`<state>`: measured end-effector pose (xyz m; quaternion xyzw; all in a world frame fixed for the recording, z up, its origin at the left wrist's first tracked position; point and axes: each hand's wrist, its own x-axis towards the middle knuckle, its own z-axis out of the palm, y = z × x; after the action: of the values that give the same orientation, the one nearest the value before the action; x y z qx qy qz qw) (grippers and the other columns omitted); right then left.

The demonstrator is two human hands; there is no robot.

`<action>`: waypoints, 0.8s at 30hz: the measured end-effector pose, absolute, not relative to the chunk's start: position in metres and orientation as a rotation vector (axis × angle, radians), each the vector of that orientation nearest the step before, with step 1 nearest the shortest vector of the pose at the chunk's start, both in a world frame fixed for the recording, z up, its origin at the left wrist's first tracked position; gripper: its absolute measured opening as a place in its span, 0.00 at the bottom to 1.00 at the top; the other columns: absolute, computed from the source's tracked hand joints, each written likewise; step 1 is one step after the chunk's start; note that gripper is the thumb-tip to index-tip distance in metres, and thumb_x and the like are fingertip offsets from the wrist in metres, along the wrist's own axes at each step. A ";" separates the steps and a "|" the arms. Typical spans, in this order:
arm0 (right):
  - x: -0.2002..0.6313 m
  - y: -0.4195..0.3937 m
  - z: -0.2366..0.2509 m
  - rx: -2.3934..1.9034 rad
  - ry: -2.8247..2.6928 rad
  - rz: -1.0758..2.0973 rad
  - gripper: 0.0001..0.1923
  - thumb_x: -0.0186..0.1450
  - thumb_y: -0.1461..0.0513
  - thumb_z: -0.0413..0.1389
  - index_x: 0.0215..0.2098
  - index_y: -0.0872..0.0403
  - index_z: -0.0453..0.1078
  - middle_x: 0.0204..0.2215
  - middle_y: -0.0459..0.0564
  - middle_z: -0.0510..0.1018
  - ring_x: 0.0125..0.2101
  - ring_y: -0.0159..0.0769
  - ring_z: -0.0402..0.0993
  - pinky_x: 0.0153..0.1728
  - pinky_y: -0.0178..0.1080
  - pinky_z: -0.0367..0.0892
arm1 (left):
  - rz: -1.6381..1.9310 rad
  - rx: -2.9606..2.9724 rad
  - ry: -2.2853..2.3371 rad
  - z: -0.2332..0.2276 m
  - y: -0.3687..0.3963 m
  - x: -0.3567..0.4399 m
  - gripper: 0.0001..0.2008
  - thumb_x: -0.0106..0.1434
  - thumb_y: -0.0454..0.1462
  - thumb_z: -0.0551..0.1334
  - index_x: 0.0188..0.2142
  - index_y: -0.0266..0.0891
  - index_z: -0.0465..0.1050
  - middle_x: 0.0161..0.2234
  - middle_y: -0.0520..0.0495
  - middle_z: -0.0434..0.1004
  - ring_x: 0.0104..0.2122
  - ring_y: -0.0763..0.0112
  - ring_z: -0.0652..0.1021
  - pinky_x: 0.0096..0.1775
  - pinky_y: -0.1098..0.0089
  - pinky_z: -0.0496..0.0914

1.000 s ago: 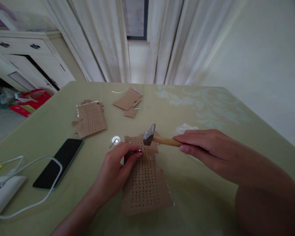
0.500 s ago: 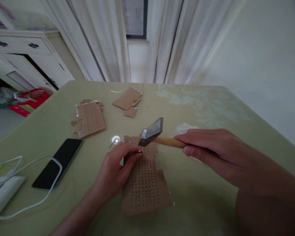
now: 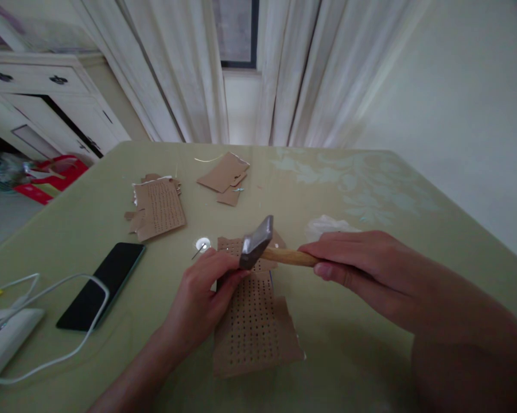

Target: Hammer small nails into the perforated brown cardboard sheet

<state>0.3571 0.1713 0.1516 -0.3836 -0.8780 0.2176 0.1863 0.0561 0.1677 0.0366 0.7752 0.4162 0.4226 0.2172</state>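
My right hand (image 3: 361, 264) is closed round the wooden handle of a hammer (image 3: 258, 241). The hammer's metal head is right over the fingertips of my left hand (image 3: 206, 287). Thumb and forefinger of that left hand are pinched together on a small nail, now covered by the hammer head; its bright top showed a moment ago. Under the left hand lies a piece of brown cardboard (image 3: 253, 332) with rows of small punched holes. Its upper part is partly covered by the fingers and hammer.
A perforated cardboard stack (image 3: 161, 209) and plain cardboard pieces (image 3: 224, 175) lie farther back. A thin metal pin (image 3: 198, 250) rests by a bright round spot. At left are a phone (image 3: 101, 287) and a white cable (image 3: 69, 358). Clear crumpled plastic (image 3: 327, 225) lies behind my right hand.
The hammer has come down and slightly left, its head now at the left fingertips and hiding the nail. My right hand moved with it; my left hand stayed in place.
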 end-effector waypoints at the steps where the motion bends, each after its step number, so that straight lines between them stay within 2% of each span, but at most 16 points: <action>1: 0.357 0.171 0.152 -1.085 -2.497 0.603 0.14 0.83 0.56 0.55 0.54 0.48 0.83 0.43 0.50 0.90 0.41 0.44 0.86 0.44 0.43 0.75 | 1.159 2.154 1.159 0.037 0.167 0.056 0.07 0.75 0.31 0.66 0.41 0.45 0.83 0.38 0.52 0.88 0.36 0.66 0.81 0.40 0.67 0.72; 6: 0.356 0.166 0.152 -1.087 -2.421 0.563 0.17 0.83 0.53 0.54 0.59 0.46 0.82 0.47 0.52 0.90 0.45 0.48 0.87 0.49 0.47 0.76 | 1.160 2.161 1.180 0.036 0.167 0.056 0.06 0.75 0.33 0.67 0.40 0.45 0.83 0.35 0.51 0.87 0.34 0.66 0.81 0.39 0.66 0.72; 11: 0.354 0.165 0.150 -1.119 -2.505 0.631 0.13 0.83 0.58 0.55 0.55 0.47 0.83 0.46 0.51 0.90 0.44 0.45 0.87 0.46 0.44 0.76 | 1.136 2.178 1.193 0.034 0.168 0.056 0.08 0.74 0.31 0.65 0.38 0.44 0.83 0.35 0.50 0.86 0.35 0.64 0.81 0.39 0.66 0.72; 14: 0.353 0.165 0.149 -1.091 -2.510 0.581 0.14 0.83 0.57 0.55 0.57 0.48 0.82 0.47 0.51 0.90 0.45 0.45 0.87 0.46 0.44 0.76 | 1.132 2.187 1.199 0.034 0.168 0.055 0.08 0.74 0.32 0.66 0.38 0.44 0.83 0.34 0.51 0.86 0.34 0.65 0.81 0.38 0.67 0.72; 17: 0.353 0.164 0.149 -1.065 -2.444 0.543 0.17 0.84 0.54 0.54 0.61 0.47 0.82 0.51 0.52 0.90 0.47 0.46 0.87 0.48 0.44 0.75 | 1.115 2.186 1.194 0.034 0.167 0.054 0.07 0.75 0.33 0.66 0.39 0.44 0.83 0.37 0.50 0.88 0.36 0.64 0.83 0.39 0.67 0.73; 22: 0.352 0.165 0.148 -1.109 -2.531 0.607 0.14 0.83 0.58 0.55 0.57 0.49 0.82 0.49 0.50 0.90 0.44 0.44 0.86 0.48 0.44 0.74 | 1.147 2.166 1.165 0.034 0.167 0.054 0.09 0.74 0.30 0.66 0.41 0.44 0.84 0.40 0.50 0.87 0.40 0.66 0.83 0.42 0.69 0.75; 24: 0.353 0.166 0.149 -1.099 -2.529 0.615 0.15 0.84 0.57 0.54 0.58 0.49 0.81 0.49 0.51 0.89 0.45 0.44 0.85 0.48 0.44 0.73 | 1.146 2.155 1.169 0.033 0.167 0.055 0.08 0.74 0.30 0.67 0.42 0.45 0.85 0.42 0.50 0.86 0.41 0.67 0.84 0.43 0.70 0.76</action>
<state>0.3526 0.1655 0.1488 -0.3842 -0.8839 0.2149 0.1577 0.0547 0.1669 0.0328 0.7776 0.4217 0.4136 0.2157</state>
